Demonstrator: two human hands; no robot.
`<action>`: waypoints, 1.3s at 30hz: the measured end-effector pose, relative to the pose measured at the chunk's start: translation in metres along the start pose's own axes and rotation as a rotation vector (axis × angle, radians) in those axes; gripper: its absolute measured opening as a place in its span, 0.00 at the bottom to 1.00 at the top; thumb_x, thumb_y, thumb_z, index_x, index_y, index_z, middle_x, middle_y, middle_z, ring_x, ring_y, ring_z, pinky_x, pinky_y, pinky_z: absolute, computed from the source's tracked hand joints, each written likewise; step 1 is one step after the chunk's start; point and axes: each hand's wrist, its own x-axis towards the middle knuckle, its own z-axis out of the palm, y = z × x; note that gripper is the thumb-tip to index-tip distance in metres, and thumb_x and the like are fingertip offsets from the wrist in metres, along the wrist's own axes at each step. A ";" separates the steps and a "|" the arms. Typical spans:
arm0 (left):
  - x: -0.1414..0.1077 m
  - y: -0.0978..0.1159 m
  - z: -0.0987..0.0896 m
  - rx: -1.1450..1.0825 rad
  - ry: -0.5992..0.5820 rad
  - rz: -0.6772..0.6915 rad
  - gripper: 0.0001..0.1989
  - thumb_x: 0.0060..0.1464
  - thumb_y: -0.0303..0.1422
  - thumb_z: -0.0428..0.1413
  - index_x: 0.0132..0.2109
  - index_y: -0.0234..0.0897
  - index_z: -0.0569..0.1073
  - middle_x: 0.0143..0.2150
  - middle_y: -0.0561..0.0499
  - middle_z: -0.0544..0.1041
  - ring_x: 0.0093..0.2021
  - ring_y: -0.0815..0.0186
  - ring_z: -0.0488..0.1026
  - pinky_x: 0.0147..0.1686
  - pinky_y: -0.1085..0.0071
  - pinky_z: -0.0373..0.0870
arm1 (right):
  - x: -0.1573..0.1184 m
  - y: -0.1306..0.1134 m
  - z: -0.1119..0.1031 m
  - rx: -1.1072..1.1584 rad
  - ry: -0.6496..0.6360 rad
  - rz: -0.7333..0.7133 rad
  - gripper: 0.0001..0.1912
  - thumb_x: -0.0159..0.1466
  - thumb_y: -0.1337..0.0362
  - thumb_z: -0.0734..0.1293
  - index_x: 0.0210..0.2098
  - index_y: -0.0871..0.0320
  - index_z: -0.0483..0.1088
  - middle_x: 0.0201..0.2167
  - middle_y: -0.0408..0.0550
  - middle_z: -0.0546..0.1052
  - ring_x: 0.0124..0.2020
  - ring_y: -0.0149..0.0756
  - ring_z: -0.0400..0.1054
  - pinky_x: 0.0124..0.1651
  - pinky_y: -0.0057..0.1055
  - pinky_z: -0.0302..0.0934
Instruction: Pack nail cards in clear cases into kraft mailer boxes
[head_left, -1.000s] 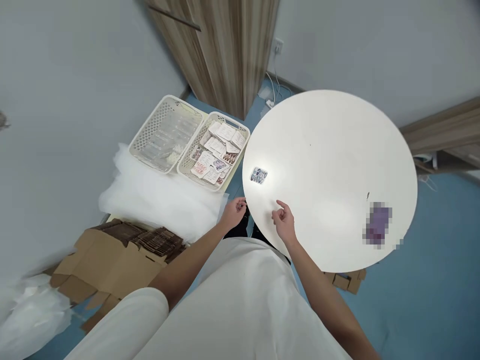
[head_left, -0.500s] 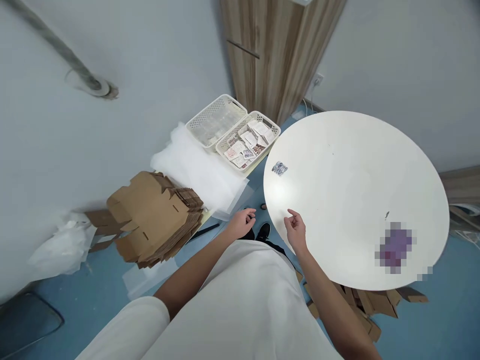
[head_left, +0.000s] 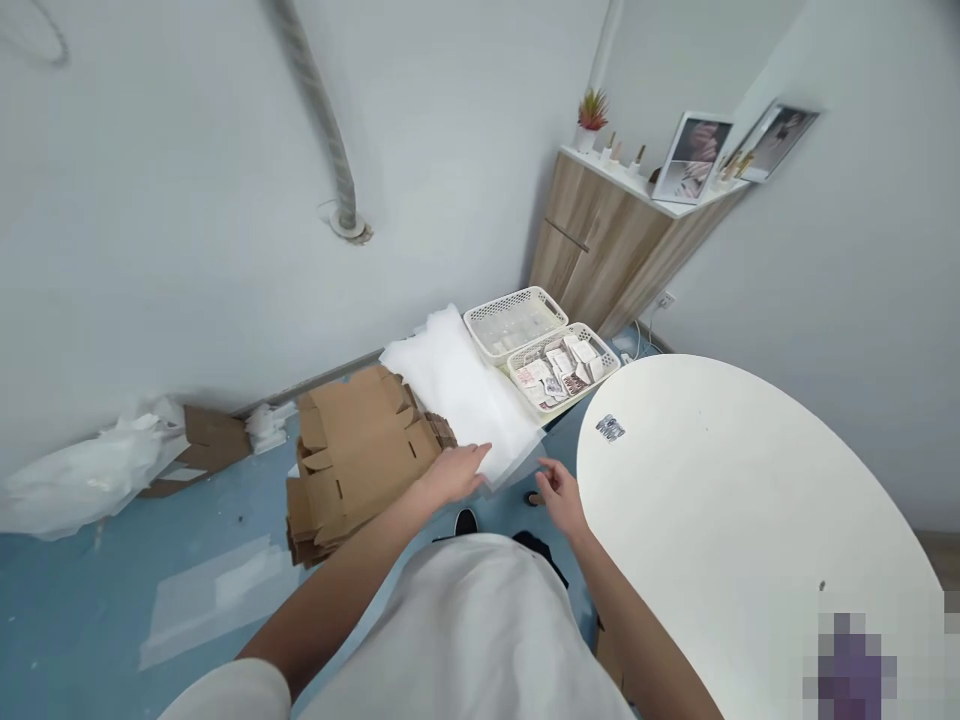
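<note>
My left hand [head_left: 457, 473] reaches over the near edge of a stack of white foam sheets [head_left: 469, 385], fingers apart and nothing in them. Whether its fingertips touch the sheets I cannot tell. Just left of that hand lies a pile of flat brown cardboard boxes [head_left: 367, 450]. My right hand [head_left: 562, 497] hovers beside the left edge of the round white table [head_left: 720, 480]; it is empty, with thumb and forefinger apart. A small dark-patterned packet [head_left: 610, 428] lies on the table near that edge.
Behind the sheets stand a white basket of small printed packets [head_left: 562, 372] and another basket with clear contents [head_left: 514, 325]. A wooden cabinet [head_left: 600, 245] fills the corner. White plastic bags [head_left: 97, 470] lie at the left; a blurred purple patch [head_left: 851, 665] covers something on the table.
The view has swung left and up, bringing the cabinet top into sight. My left hand has moved to the foam sheets, its fingers stretching out. My right hand has left the tabletop.
</note>
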 end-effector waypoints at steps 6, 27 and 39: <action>0.002 -0.029 -0.034 -0.005 -0.012 -0.028 0.25 0.50 0.34 0.49 0.57 0.36 0.58 0.49 0.40 0.69 0.48 0.54 0.68 0.42 0.63 0.62 | 0.027 -0.033 0.023 -0.321 -0.244 -0.182 0.16 0.57 0.59 0.59 0.44 0.56 0.66 0.36 0.49 0.71 0.33 0.35 0.66 0.34 0.33 0.62; 0.185 -0.107 -0.103 0.101 0.085 -0.233 0.24 0.53 0.39 0.47 0.56 0.38 0.57 0.56 0.44 0.63 0.56 0.55 0.57 0.52 0.58 0.51 | 0.283 -0.060 0.068 -0.812 -0.211 -0.214 0.19 0.59 0.61 0.57 0.50 0.56 0.62 0.53 0.54 0.64 0.59 0.48 0.48 0.56 0.54 0.32; 0.261 -0.125 -0.081 0.123 0.170 -0.409 0.14 0.49 0.35 0.50 0.45 0.42 0.70 0.52 0.44 0.63 0.55 0.53 0.52 0.55 0.50 0.36 | 0.330 -0.050 0.107 -0.997 -0.428 -0.114 0.16 0.61 0.55 0.55 0.37 0.58 0.67 0.28 0.52 0.76 0.36 0.42 0.68 0.55 0.57 0.22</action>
